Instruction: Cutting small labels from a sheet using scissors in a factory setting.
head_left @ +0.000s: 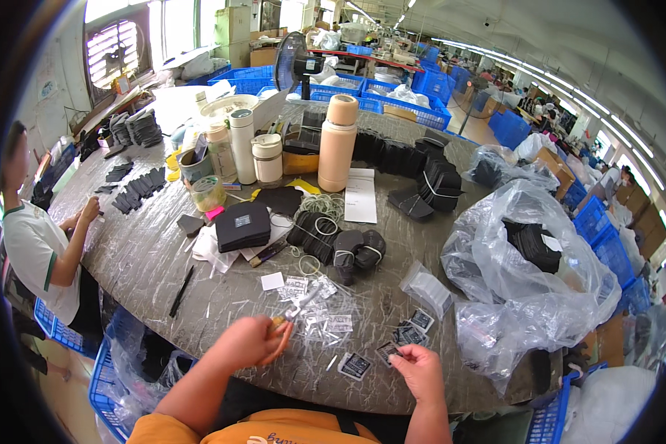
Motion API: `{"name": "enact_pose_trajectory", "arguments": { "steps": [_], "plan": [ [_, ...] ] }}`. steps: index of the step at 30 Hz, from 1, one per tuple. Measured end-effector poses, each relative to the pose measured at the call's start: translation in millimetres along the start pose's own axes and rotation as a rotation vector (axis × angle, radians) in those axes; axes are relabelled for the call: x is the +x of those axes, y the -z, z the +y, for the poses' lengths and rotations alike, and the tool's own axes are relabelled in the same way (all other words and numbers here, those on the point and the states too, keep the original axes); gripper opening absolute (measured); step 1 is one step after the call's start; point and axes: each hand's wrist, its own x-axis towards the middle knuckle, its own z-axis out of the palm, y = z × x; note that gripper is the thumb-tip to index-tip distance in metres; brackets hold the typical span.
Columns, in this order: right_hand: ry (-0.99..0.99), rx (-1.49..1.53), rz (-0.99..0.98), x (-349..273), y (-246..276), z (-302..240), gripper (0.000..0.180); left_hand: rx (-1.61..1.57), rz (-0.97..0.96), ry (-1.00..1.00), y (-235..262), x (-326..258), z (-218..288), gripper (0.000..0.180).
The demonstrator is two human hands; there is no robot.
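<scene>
My left hand (253, 342) is closed around the orange handles of a pair of scissors (284, 331), whose blades point up and to the right over small paper scraps (317, 323). Between the thumb and fingers of my right hand (420, 368) is a small black label (385, 353) with pale print. Beside it on the table lies another black label (354, 365), and more black labels (411, 334) sit just beyond my right fingers. Farther off are a stack of black fabric pieces (244, 226) and dark bundles (359, 249) tied with pale bands.
A large clear plastic bag (525, 296) with black pieces covers the table's right side. A peach bottle (335, 152), a white bottle (242, 146) and a fan (294, 65) stand farther back. At the left, a co-worker (48, 244) handles something. Blue crates (103, 385) flank the table (148, 266).
</scene>
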Motion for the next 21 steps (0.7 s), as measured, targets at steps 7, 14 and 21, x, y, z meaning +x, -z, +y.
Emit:
{"name": "enact_pose_trajectory", "arguments": {
  "steps": [7, 14, 21],
  "plan": [
    [0.051, -0.423, 0.316, 15, 19, 0, 0.017, 0.323, 0.197, -0.076, -3, 26, -4, 0.034],
    [0.125, -0.867, 0.484, 6, 14, -1, 0.047, -0.013, -0.138, -0.506, -48, 57, 83, 0.030],
    [0.082, -0.912, 0.358, -2, 15, 3, 0.048, 0.014, -0.186, -0.555, -120, 101, 152, 0.048]
  ]
}}
